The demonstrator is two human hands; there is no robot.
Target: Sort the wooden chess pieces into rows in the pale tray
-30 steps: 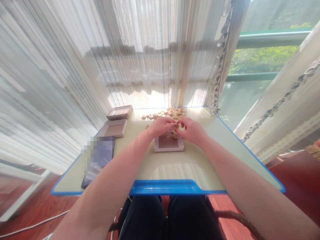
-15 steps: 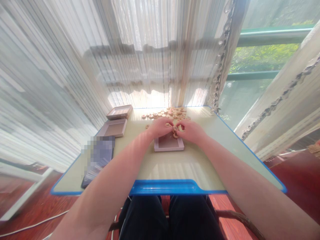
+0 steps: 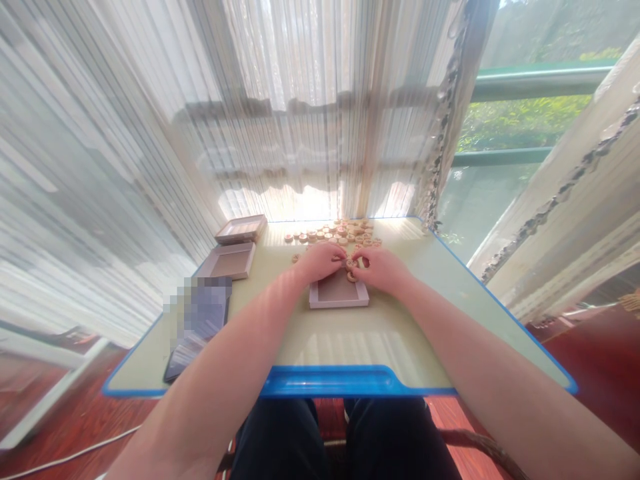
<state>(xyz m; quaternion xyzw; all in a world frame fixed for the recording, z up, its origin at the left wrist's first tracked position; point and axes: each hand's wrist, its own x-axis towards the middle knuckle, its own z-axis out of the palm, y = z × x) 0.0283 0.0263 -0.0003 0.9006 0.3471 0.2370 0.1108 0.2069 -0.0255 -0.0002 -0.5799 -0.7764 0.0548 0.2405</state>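
Observation:
Above the far part of a shallow open box (image 3: pixel 339 302), my two hands meet with curled fingers. My right hand (image 3: pixel 381 268) pinches a round wooden chess piece (image 3: pixel 351 263) with thumb and fingertips. Another round piece (image 3: pixel 352 277) sits just below it, at the box's right inner side. My left hand (image 3: pixel 323 261) is closed, its fingertips almost at the pinched piece; what lies between them is too small to make out. Beyond my hands, several round wooden pieces (image 3: pixel 341 231) with marked faces lie loosely grouped. One stray piece (image 3: pixel 295 258) lies left of my left hand.
Left on the blue-edged table (image 3: pixel 320 340) are an open box part (image 3: pixel 230 260), another shallow box (image 3: pixel 241 229) behind it and a dark phone or tablet (image 3: pixel 200 327), partly blurred. A blue tray ledge (image 3: pixel 330 381) runs along the near edge. Sheer curtains (image 3: pixel 300 133) hang behind.
The piece that showed under my left fingers is no longer visible there, and those fingers have closed in more. My right hand stays at the same spot. The view has tilted slightly.

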